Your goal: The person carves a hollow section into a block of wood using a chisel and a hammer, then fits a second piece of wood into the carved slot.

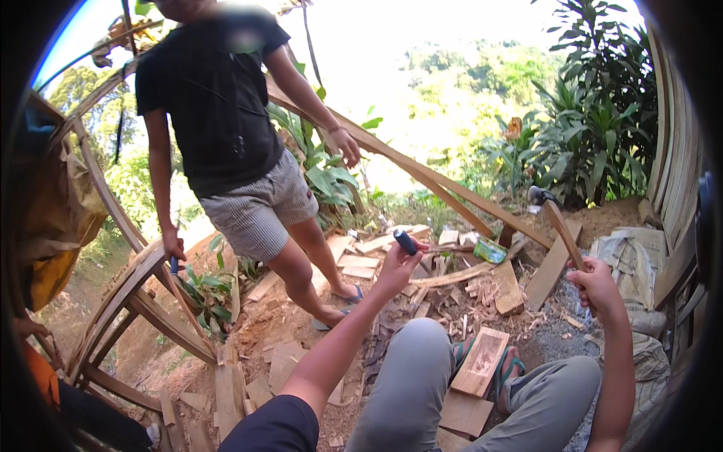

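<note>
My left hand (401, 270) is raised above my left knee, its fingers wrapped round a chisel with a dark blue handle (405, 241). The chisel's thin blade seems to point right, blurred against the wood scraps. On the right, my right hand (599, 290) grips the wooden handle of a hammer (563, 230), its dark metal head up and tilted left. Between my sandalled feet lies a wooden block (482, 363) with a rough, hollowed patch on its upper face. Under its near end is another flat board (465, 413). Neither tool touches the block.
A person in a black shirt (218, 105) stands ahead on the left, a blue-handled object in one hand. Another person's orange garment (41, 374) shows at the left edge. Boards and chips (508, 290) litter the ground. Sacks (633, 275) lie right; a slanting beam (452, 188) crosses behind.
</note>
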Demonstrator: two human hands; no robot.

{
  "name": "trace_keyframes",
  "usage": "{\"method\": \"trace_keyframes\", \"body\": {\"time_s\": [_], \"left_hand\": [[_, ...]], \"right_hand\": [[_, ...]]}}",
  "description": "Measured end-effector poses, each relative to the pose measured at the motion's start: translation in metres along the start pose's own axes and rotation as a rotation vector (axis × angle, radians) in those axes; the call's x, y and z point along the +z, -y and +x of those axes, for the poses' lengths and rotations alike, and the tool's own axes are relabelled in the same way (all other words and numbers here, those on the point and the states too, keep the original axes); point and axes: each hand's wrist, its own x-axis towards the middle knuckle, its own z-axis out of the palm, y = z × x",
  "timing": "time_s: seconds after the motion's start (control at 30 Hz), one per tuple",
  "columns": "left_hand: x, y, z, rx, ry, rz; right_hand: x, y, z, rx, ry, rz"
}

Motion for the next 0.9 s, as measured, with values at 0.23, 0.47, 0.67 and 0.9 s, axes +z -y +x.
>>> {"method": "trace_keyframes", "body": {"time_s": [0.23, 0.47, 0.67, 0.9], "left_hand": [[0.087, -0.115, 0.055, 0.134, 0.090, -0.098], [0.114, -0.130, 0.038, 0.162, 0.056, 0.298], [0.122, -0.088, 0.029, -0.072, 0.116, 0.165], [0.134, -0.074, 0.043, 0.006, 0.111, 0.182]], "right_hand": [[0.045, 0.008, -0.003, -0.046, -0.105, 0.303], [0.079, -0.030, 0.010, -0.132, -0.354, -0.132], [0.108, -0.039, 0.010, -0.342, -0.491, -0.399], [0.156, -0.042, 0.035, -0.432, -0.390, -0.407]]}}
